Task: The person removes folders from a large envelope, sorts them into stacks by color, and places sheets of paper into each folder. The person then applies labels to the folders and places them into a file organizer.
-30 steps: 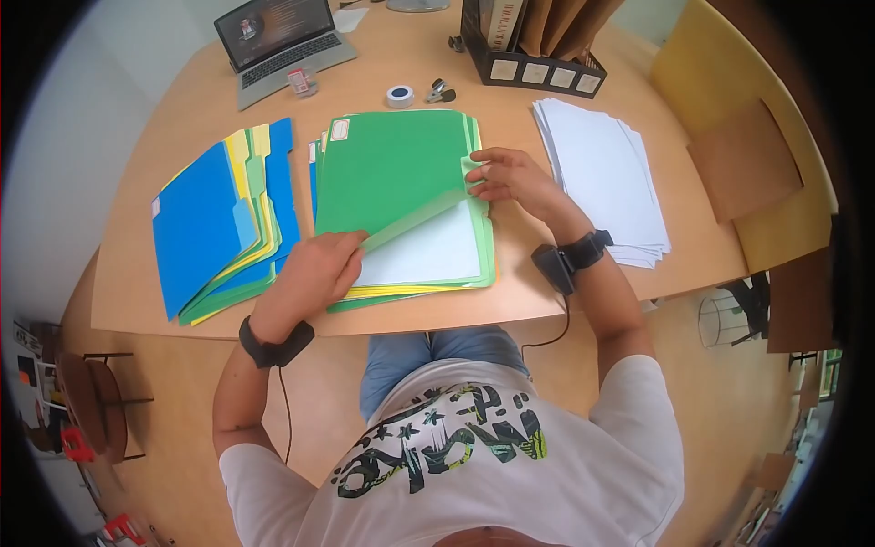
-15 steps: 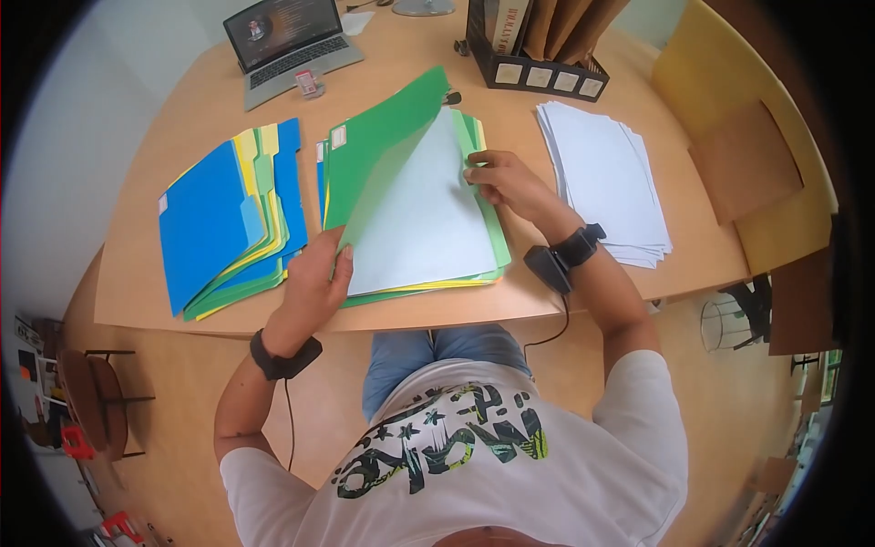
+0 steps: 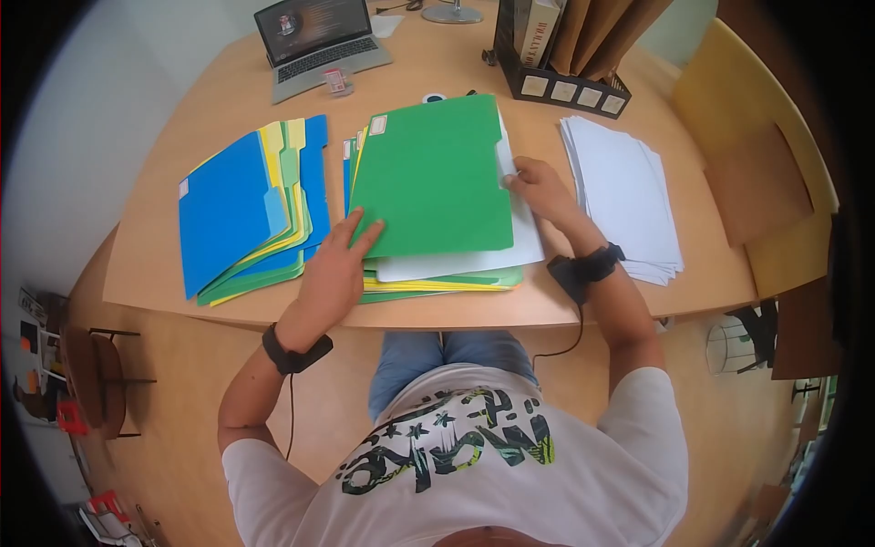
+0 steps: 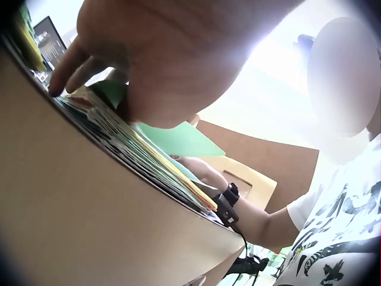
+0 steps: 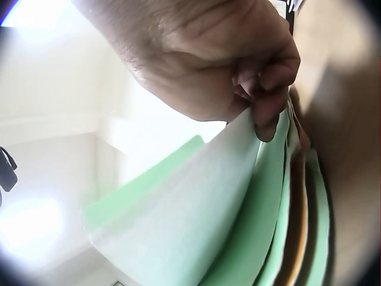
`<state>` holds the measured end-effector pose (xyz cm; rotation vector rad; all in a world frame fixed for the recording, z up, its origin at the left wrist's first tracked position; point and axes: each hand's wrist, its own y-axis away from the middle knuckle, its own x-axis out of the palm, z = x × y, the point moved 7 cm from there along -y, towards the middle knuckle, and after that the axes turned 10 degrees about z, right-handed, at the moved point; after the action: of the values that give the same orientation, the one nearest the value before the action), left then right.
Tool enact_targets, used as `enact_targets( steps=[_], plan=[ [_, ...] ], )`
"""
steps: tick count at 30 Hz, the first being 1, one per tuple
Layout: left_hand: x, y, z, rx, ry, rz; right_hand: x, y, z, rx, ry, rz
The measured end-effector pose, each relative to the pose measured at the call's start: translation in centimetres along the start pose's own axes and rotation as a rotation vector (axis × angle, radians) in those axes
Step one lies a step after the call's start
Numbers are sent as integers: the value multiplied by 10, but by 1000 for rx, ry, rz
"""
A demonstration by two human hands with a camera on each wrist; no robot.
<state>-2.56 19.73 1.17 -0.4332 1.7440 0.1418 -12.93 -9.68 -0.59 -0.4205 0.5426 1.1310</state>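
A green folder (image 3: 437,182) with a white label at its top left corner lies on a stack of green, yellow and blue folders. White paper (image 3: 527,239) sticks out from under its cover at the right and bottom. My right hand (image 3: 545,190) pinches the paper's right edge; in the right wrist view the sheet (image 5: 190,208) hangs lifted from the green folders below. My left hand (image 3: 335,273) rests at the folder's lower left, fingers spread, fingertips touching its left edge. The left wrist view shows this hand (image 4: 161,65) over the stack's edge (image 4: 149,158).
Left of the stack is a pile of blue, green and yellow folders (image 3: 232,214). White sheets (image 3: 624,196) lie at the right. Behind stand a laptop (image 3: 324,55), a small clear box (image 3: 338,82), and a black file holder (image 3: 565,91) with a book and brown folders.
The green cover, raised and curled back half a second ago, now lies down over the white paper. The left hand has spread its fingers; the right hand stays at the right edge.
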Motion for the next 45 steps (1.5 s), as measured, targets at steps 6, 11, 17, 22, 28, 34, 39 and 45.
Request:
enact_targets(
  steps=[6,11,17,22,28,34,39,45],
  plan=[
    [-57,14,42,66,86,-321,-83,25,-35,3,148,-246],
    [-95,56,113,-83,-26,-539,-167,82,-91,77,155,-524],
    [-108,115,198,-295,-5,-609,-229,138,-159,263,450,-515],
    [-87,141,243,-393,-87,-473,-242,154,-185,348,541,-510],
    [-63,148,255,-496,-46,-241,-246,153,-202,397,627,-439],
    [-63,124,214,-378,-284,-223,-237,151,-191,488,753,-412],
    [-61,53,63,18,23,-99,-221,138,-141,581,1022,-505],
    [-14,-12,-22,299,50,139,-140,84,-37,-16,308,-215]
  ],
)
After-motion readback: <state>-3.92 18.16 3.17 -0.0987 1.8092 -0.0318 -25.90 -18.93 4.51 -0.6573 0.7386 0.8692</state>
